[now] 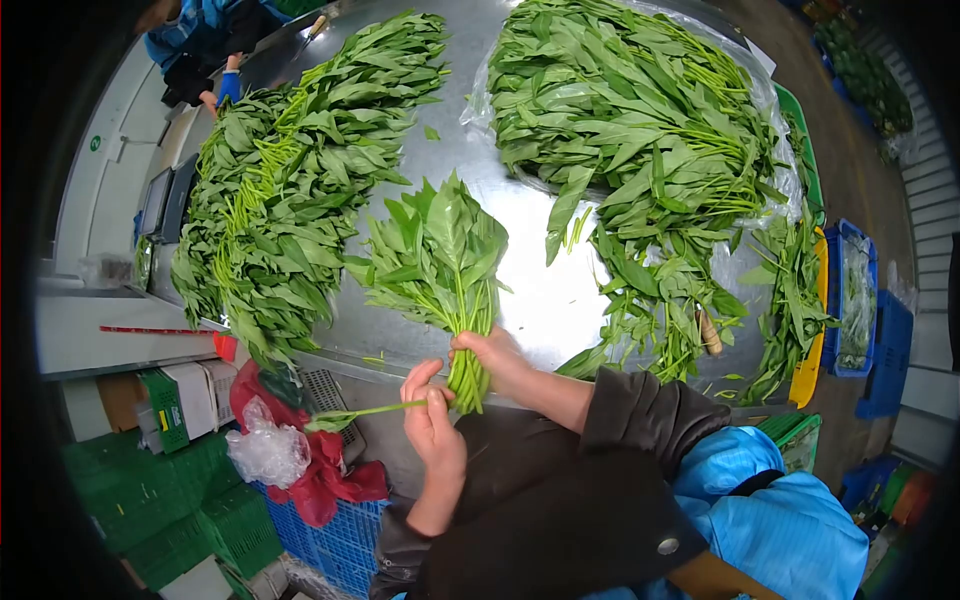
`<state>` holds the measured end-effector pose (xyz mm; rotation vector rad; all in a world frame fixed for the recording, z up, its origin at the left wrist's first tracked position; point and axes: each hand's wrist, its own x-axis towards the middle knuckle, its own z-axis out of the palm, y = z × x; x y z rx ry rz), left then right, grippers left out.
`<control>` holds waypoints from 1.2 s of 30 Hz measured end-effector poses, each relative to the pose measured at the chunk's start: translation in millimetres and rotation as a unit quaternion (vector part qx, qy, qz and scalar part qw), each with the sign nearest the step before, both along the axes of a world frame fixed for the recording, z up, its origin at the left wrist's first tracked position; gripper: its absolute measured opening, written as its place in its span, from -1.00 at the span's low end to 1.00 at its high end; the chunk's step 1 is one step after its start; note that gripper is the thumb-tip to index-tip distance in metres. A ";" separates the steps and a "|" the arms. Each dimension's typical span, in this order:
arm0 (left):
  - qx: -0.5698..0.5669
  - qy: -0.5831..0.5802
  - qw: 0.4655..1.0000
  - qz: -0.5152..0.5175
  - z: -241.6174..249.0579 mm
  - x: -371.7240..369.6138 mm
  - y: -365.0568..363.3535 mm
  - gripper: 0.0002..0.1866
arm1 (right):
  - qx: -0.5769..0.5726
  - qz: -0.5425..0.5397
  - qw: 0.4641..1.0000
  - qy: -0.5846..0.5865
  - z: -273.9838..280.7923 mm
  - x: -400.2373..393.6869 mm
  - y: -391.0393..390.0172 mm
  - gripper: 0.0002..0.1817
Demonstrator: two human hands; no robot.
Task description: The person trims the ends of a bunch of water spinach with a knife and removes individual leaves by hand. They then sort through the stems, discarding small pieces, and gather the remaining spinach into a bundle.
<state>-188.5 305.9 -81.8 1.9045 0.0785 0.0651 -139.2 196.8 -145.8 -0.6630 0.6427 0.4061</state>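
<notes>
My right hand (495, 362) is wrapped round the stems of a bunch of water spinach (440, 255), its leaves pointing away from me over the metal table (540, 290). The cut stem ends (468, 385) stick out below the fist, towards my body. Close beside them, my left hand (434, 428) pinches a single water spinach stem (375, 410) between thumb and fingers. That stem stretches out to the left, with a small leaf at its end.
Long rows of water spinach (290, 190) lie at left; a large pile (620, 110) rests on plastic at right. A wooden handle (709, 332) shows among loose stems. Another person's hand (209, 100) is at the far left. Crumpled clear plastic (268, 447) tops a blue crate (330, 540).
</notes>
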 end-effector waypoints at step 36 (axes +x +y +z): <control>-0.563 0.345 0.751 0.003 -86.7 6.6 -7.4 -0.54 | -0.386 0.009 0.896 -0.219 -13.7 -16.6 -29.9 -0.01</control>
